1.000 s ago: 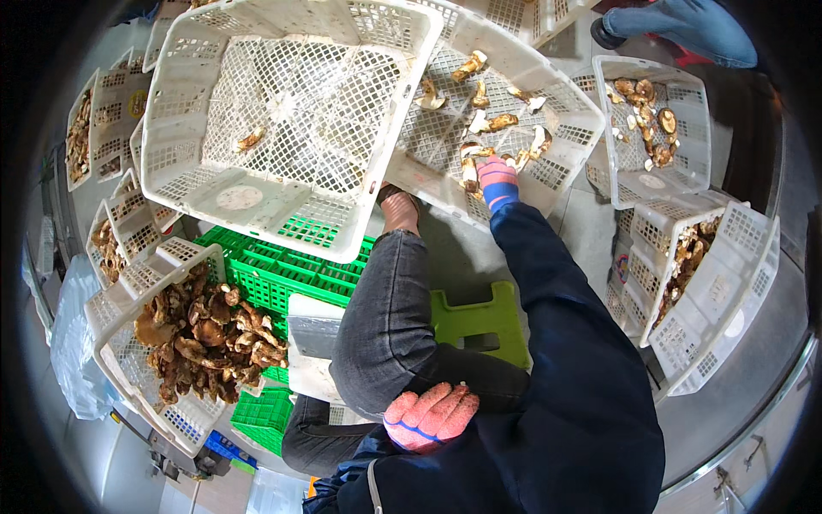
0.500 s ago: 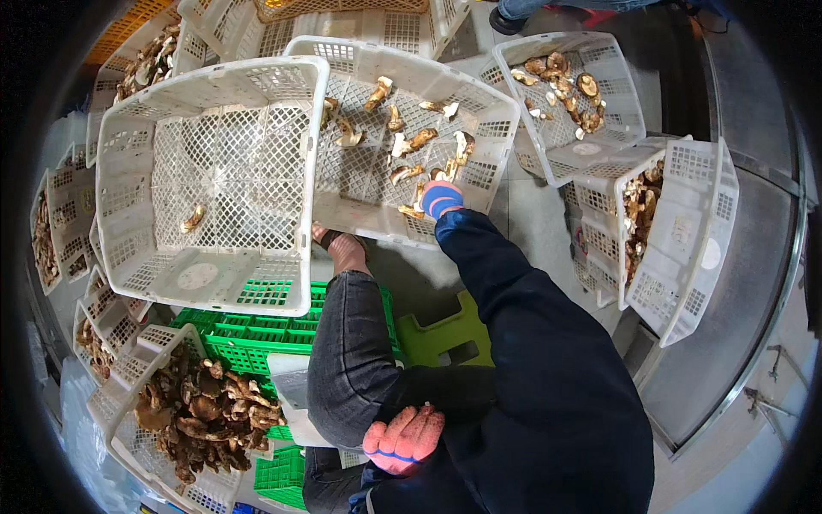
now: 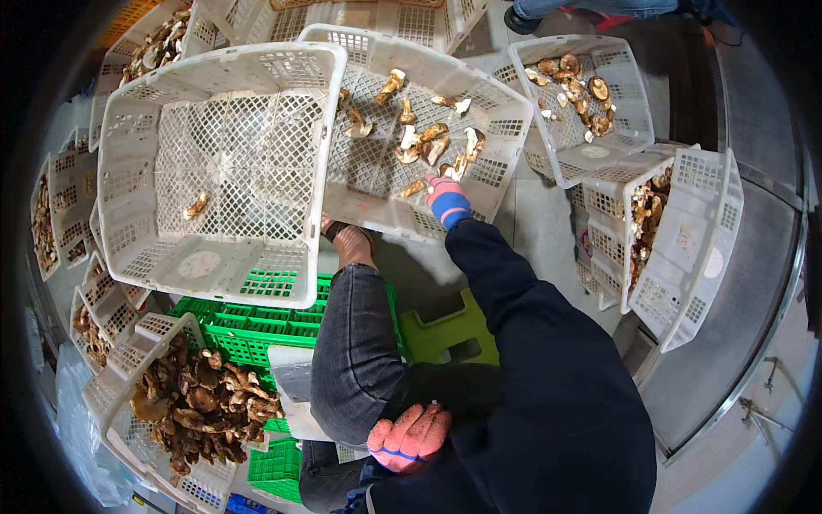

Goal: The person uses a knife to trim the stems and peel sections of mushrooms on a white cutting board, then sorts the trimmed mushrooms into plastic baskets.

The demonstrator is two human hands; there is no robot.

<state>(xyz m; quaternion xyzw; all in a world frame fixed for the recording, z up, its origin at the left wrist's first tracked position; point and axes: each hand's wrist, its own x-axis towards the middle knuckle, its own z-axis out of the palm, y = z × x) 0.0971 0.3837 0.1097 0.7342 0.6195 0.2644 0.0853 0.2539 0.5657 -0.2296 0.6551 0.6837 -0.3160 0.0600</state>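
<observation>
My right hand (image 3: 448,199), in a pink glove with blue bands, reaches over the near rim of the middle white mesh crate (image 3: 364,206). Its fingers are closed at a pale-stemmed mushroom (image 3: 456,168); the fingertips are partly hidden. A thin mushroom (image 3: 413,187) lies just left of them. Several brown-and-white mushrooms (image 3: 435,149) are scattered over the crate floor. My left hand (image 3: 409,439), in a similar glove, rests curled on my lap, its palm hidden. A larger white crate (image 3: 201,295) at left overlaps the middle one and holds a single mushroom (image 3: 196,205).
At lower left, a crate (image 3: 107,411) is heaped with brown mushrooms, beside green crates (image 3: 244,330). Another crate with mushrooms (image 3: 644,94) stands at far right, tilted crates (image 3: 685,248) below it. A lime-green stool (image 3: 445,330) stands near my legs. Another person's leg (image 3: 556,7) shows at the top.
My right hand stays at the near right of the middle crate, fingers turned slightly. One mushroom left of it has shifted farther into the crate. My left hand stays on my lap.
</observation>
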